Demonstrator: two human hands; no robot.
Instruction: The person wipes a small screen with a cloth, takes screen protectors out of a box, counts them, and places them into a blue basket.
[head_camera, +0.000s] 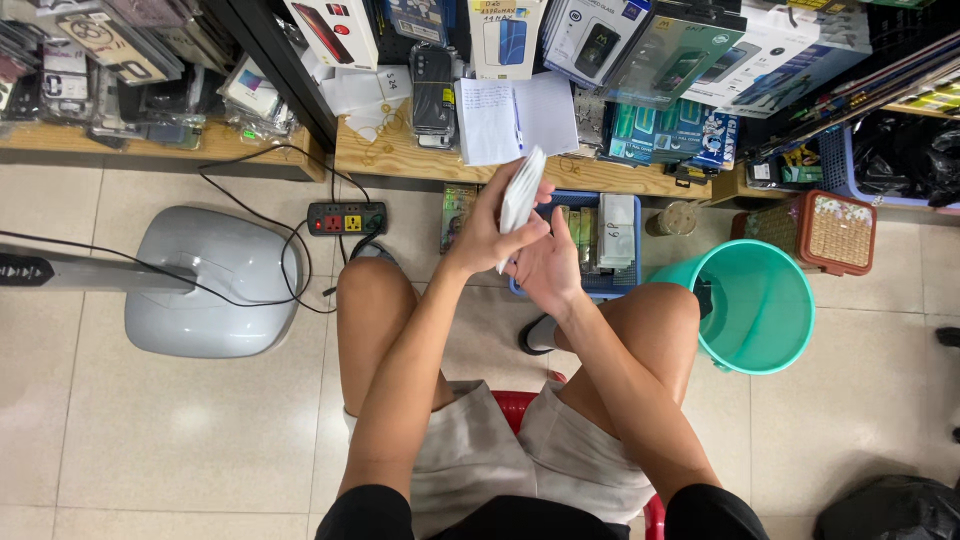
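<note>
I sit on a red stool (515, 405) and look down at my bare knees. My left hand (490, 230) grips a flat white packet (522, 192) held upright on its edge in front of me. The open palm of my right hand (548, 268) presses against the packet's lower end from below, fingers spread. Both hands meet over a blue basket (628, 282) on the floor, which holds several flat packets.
A teal bucket (755, 305) stands by my right knee, beside a small wicker-topped box (830, 232). A grey fan base (215, 280) and a power strip (346, 217) with black cables lie at left. Wooden shelves (400, 155) ahead carry phone-accessory boxes and an open notebook (515, 115).
</note>
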